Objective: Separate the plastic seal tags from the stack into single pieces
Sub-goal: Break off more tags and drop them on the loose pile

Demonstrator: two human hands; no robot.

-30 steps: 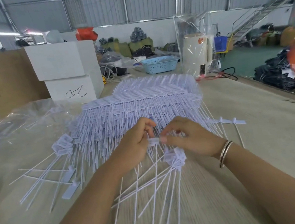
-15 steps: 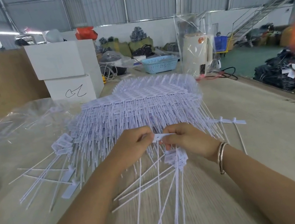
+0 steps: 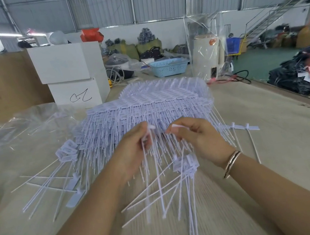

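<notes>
— Where's the work sitting?

— The big stack of white plastic seal tags [image 3: 148, 106] lies mid-way up the pale wooden table [image 3: 276, 138], its stems fanning toward the person. The left hand [image 3: 133, 151] has its fingers curled round one white tag [image 3: 148, 134], stem hanging down. The right hand [image 3: 196, 137] pinches another white tag's flat head [image 3: 176, 126] between thumb and fingertips. The two hands are apart.

— What's around them?

— Loose single tags [image 3: 181, 172] lie under the wrists, more [image 3: 64, 169] to the left, a few [image 3: 243, 126] on the right. Crumpled clear plastic bags [image 3: 28, 126] sit far left; stacked white boxes [image 3: 73, 73], a light-blue perforated basket [image 3: 168, 67] and a cream cylindrical appliance [image 3: 206, 55] stand behind the stack.
</notes>
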